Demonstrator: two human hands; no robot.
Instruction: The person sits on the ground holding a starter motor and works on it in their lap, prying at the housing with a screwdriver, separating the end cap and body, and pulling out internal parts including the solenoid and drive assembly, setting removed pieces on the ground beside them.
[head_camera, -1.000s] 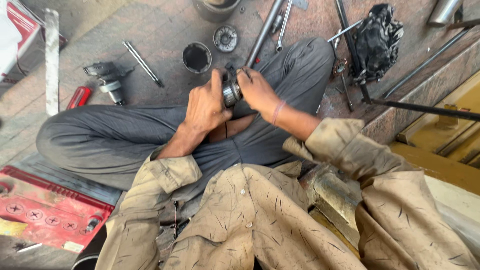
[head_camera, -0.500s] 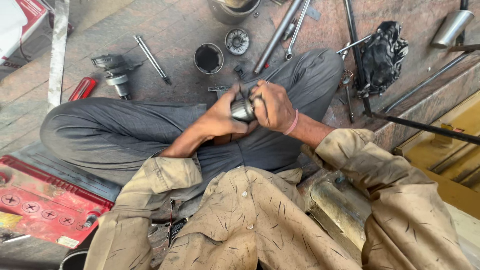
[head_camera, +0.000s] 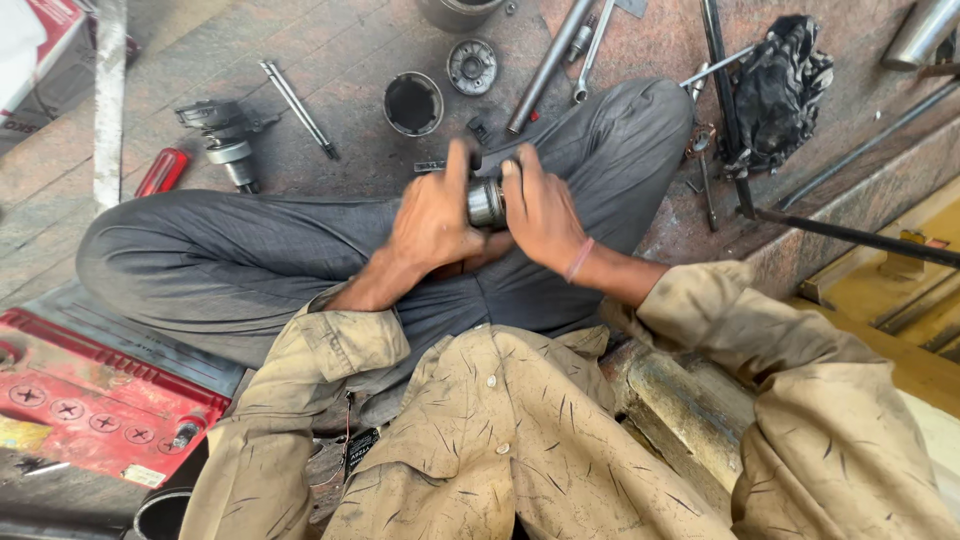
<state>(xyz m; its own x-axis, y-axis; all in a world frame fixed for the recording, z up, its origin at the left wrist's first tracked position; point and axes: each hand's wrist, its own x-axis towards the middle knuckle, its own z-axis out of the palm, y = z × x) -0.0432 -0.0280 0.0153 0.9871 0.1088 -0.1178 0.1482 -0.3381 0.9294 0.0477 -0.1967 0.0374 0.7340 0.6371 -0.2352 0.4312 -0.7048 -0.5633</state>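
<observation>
Head view: left hand (head_camera: 432, 215) and right hand (head_camera: 543, 212) both clenching around small metal cylinder (head_camera: 486, 203), holding it between them above lap, over crossed grey-trousered legs (head_camera: 250, 270). Left thumb sticking up; right fingers wrapping cylinder's far end. Against half second earlier: hands sitting slightly lower and more central in frame, cylinder showing more bright metal between palms, grip unchanged. Black cup (head_camera: 412, 103) lying on floor just beyond hands, round gear plate (head_camera: 472, 66) beside it, red screwdriver (head_camera: 160, 172) well apart at left, oily rag (head_camera: 778, 90) at right.
</observation>
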